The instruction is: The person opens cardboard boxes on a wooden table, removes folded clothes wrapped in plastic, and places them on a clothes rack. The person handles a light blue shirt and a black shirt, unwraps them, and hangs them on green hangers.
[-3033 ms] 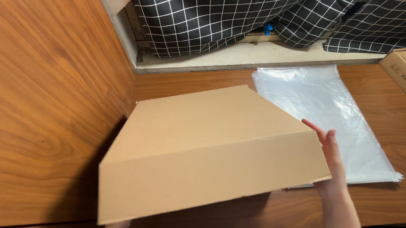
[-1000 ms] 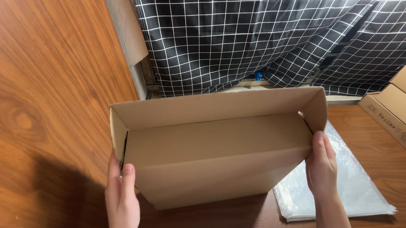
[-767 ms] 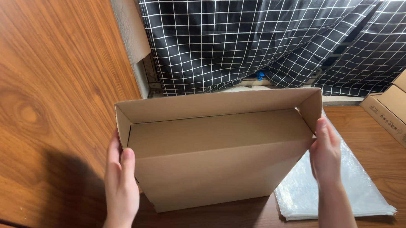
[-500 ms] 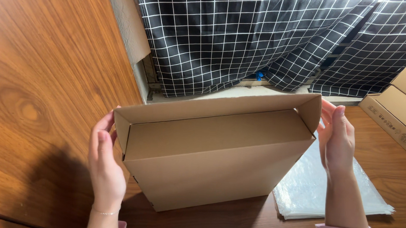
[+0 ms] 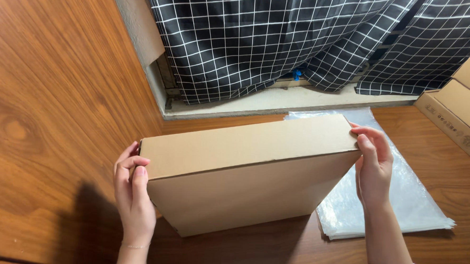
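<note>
A single head-worn camera looks steeply down and forward over the wooden surface [image 5: 45,113], from close range. The cardboard box [image 5: 243,174] fills the frame centre, with the left hand [image 5: 133,196] and right hand [image 5: 373,167] at its ends. A checked curtain [image 5: 281,39] bounds the far edge.

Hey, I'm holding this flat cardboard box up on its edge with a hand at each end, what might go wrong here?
The cardboard box is held only by the left hand and right hand at its ends, so it may tip over or slip. Its lower right corner sits close to the stack of clear plastic bags; it might slide on them or crease them.
</note>
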